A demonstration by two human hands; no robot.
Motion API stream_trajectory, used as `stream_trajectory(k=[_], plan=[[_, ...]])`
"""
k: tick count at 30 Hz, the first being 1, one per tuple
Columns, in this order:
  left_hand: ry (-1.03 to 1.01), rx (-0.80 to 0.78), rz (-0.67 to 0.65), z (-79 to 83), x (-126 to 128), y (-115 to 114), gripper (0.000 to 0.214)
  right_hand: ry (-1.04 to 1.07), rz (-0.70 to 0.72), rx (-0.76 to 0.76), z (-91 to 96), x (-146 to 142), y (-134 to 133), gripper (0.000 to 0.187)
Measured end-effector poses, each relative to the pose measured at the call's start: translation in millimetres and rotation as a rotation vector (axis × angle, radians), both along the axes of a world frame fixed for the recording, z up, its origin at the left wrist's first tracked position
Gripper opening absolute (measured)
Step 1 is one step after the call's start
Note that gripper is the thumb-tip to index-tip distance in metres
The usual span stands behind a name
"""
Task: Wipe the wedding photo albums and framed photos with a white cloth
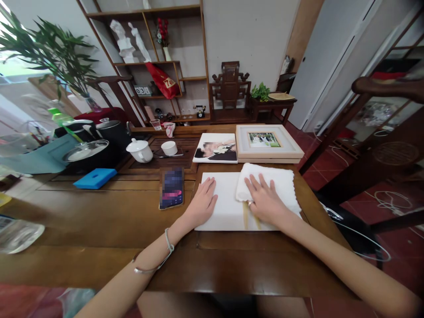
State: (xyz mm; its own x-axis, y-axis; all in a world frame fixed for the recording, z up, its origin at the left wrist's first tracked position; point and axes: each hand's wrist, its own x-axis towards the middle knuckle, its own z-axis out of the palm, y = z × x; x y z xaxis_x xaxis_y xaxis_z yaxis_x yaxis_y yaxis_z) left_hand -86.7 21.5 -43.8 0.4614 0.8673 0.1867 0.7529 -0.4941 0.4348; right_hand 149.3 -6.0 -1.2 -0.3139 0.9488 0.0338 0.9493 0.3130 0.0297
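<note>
A white flat panel, like a canvas or album lying face down, rests on the dark wooden table in front of me. My left hand lies flat on its left part, fingers stretched out. My right hand presses flat on a white folded towel that covers the panel's right side; a ring shows on one finger.
Behind the panel lie a photo print and a stack of framed pictures. A phone lies to the left, with a blue box, white teapot, cup and pots beyond. Cables trail on the floor at right.
</note>
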Motion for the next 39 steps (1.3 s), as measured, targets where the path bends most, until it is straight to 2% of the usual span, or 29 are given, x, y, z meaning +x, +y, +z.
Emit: stream_trajectory(k=[4,7,9,13,16,18,20,22,25,27,29,31,35,37,39], plan=[[0.007,0.001,0.002,-0.1,0.7,0.3,0.051,-0.065,0.188,0.004,3.0,-12.2,-59.7,0.074],[0.011,0.002,0.004,1.3,1.4,-0.3,0.052,-0.081,0.294,-0.011,7.9,-15.0,-83.2,0.078],[0.018,-0.004,0.003,2.2,1.5,-0.8,0.052,-0.067,0.292,-0.056,11.8,-12.8,-77.0,0.078],[0.015,-0.003,-0.004,1.2,0.3,-0.5,0.052,0.009,0.236,-0.115,15.0,-1.8,-29.2,0.080],[-0.012,0.004,-0.016,-1.7,-1.2,1.0,0.051,0.046,0.194,-0.087,11.2,-0.9,3.3,0.079],[-0.039,0.002,-0.022,-3.7,-2.1,2.5,0.050,0.026,0.164,-0.053,7.4,-10.6,10.4,0.076],[-0.065,-0.007,-0.022,-5.0,-3.5,4.1,0.049,-0.021,0.138,-0.022,4.6,-28.1,3.0,0.072],[-0.091,-0.017,-0.025,-5.6,-6.0,6.1,0.049,-0.064,0.155,0.012,4.0,-48.7,-16.8,0.071],[-0.127,-0.036,-0.058,-5.7,-12.0,9.2,0.048,-0.072,0.326,0.034,8.3,-72.2,-54.2,0.071],[-0.137,-0.042,-0.086,-5.6,-15.9,11.0,0.047,-0.049,0.440,-0.004,13.8,-77.4,-69.7,0.072],[-0.135,-0.037,-0.101,-5.7,-18.0,12.0,0.047,-0.023,0.476,-0.074,19.1,-75.3,-69.8,0.071],[-0.137,-0.020,-0.096,-6.1,-17.5,12.3,0.045,-0.009,0.412,-0.115,21.7,-70.6,-57.0,0.069],[-0.136,0.003,-0.075,-7.8,-14.0,11.8,0.043,-0.045,0.240,-0.010,16.6,-70.0,-33.1,0.067],[-0.138,0.001,-0.077,-9.5,-13.8,11.9,0.044,-0.084,0.230,0.017,13.3,-75.1,-38.7,0.068],[-0.147,0.006,-0.090,-11.7,-14.9,12.2,0.045,-0.098,0.290,-0.015,13.2,-79.2,-54.4,0.069]])
